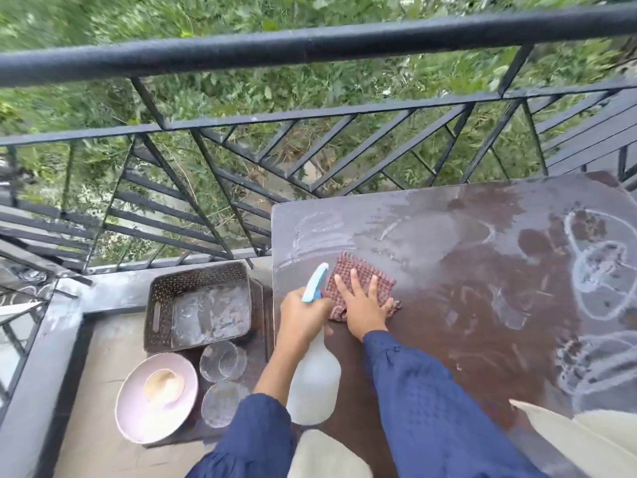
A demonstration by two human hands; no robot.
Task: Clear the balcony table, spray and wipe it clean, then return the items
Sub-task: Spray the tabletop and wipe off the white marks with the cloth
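Beside the table (465,270) sit basket (162,305) and bowl (138,417) (left hand (303,313) grips sprayer (315,384), right hand (362,305) flat on cloth (358,267)).

No text, label, brand or number can be read, neither on the spray bottle (314,384) nor on the smeared balcony table (448,270).

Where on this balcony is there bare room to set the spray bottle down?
The table right of the checked cloth is bare, though wet and streaked, all the way to its far edge by the railing. Left of the table the floor is crowded: basket, pink bowl and glass dishes sit close together.
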